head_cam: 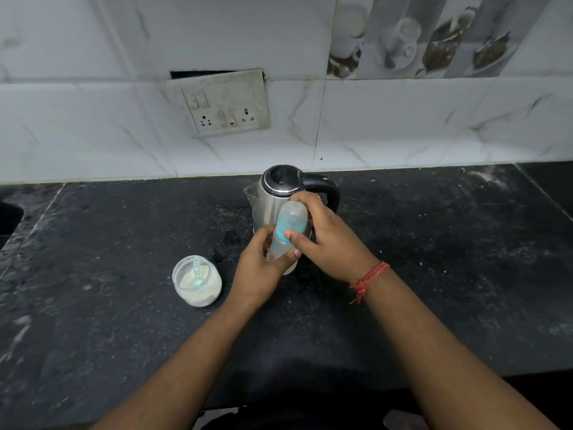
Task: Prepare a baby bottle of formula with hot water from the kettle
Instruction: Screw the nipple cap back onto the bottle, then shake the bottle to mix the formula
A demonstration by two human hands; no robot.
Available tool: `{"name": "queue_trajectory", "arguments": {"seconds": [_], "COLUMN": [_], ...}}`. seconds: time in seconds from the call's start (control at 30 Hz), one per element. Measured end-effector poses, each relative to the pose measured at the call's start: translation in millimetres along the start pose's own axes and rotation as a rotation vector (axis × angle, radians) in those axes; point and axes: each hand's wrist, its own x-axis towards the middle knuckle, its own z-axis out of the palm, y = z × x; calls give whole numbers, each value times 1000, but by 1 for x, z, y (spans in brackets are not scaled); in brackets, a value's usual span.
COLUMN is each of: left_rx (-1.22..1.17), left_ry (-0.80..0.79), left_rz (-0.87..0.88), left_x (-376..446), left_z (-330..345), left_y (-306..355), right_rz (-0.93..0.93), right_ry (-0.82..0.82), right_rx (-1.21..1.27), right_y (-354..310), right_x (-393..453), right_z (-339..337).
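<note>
Black speckled stone table (pixel 434 243), white marbled wall tiles (pixel 93 125), grimy socket plate (pixel 221 102). Both hands hold the capped baby bottle (pixel 286 234) above the table: left hand (pixel 259 268) grips its clear base, right hand (pixel 328 240) pinches the blue-ringed cap. Steel kettle (pixel 273 197) behind; open formula jar (pixel 197 280) left

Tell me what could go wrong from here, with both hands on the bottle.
1. The bottle is held tilted over the counter; if the right hand twists the cap off abruptly, it may slip from the left hand.
2. The open jar stands beside the left hand; a bump could spill it.
3. The kettle stands close behind and may be hot.
</note>
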Motion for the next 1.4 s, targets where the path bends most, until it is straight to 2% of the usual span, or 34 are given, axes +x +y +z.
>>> {"name": "queue_trajectory", "arguments": {"seconds": [0.13, 0.3, 0.37, 0.6, 0.9, 1.0, 1.1, 1.2, 1.4], "left_rx": [9, 72, 120, 180, -131, -151, -178, -161, -124], "left_ry": [-8, -28, -21, -47, -120, -145, -172, -188, -219], "left_rz": [10, 59, 82, 53, -90, -109, -143, -135, -154], "left_x": [0, -5, -3, -7, 4, 5, 3, 2, 0], "left_z": [-2, -3, -3, 0, -7, -11, -11, -10, -10], "left_y": [-2, 4, 8, 4, 19, 21, 25, 30, 29], "right_rz": [19, -22, 1, 113, 81, 56, 62, 72, 78], "right_ry": [128, 290, 305, 207, -140, -202, -196, -96, -16], "right_rx": [159, 213, 226, 255, 313, 209, 128, 78, 91], "right_y": [6, 4, 5, 13, 11, 7, 2, -1, 1], "right_x": [-11, -20, -21, -25, -13, -8, -7, -6, -6], "right_z": [19, 31, 32, 35, -12, -14, -7, 0, 8]}}
